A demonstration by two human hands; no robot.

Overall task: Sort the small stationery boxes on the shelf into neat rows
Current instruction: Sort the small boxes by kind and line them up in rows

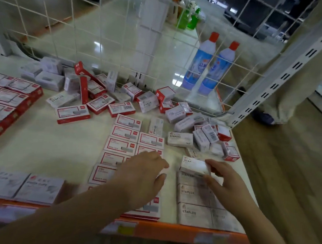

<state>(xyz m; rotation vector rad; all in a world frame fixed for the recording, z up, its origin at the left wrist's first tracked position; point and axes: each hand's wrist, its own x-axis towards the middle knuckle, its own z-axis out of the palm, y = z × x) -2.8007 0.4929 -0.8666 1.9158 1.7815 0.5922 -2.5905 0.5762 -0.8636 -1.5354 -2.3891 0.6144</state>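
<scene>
Left hand [143,175] lies palm-down, fingers relaxed, on the red-and-white box rows [126,138]. Right hand [222,182] pinches a white staples box [194,164] between thumb and fingers at the head of the white column [194,201]. Risk: set down crooked, it could nudge that column askew. Count: two red-and-white columns; three white boxes laid, one held; loose pile [203,132] uncountable; two bottles [210,64] behind the grid.
</scene>
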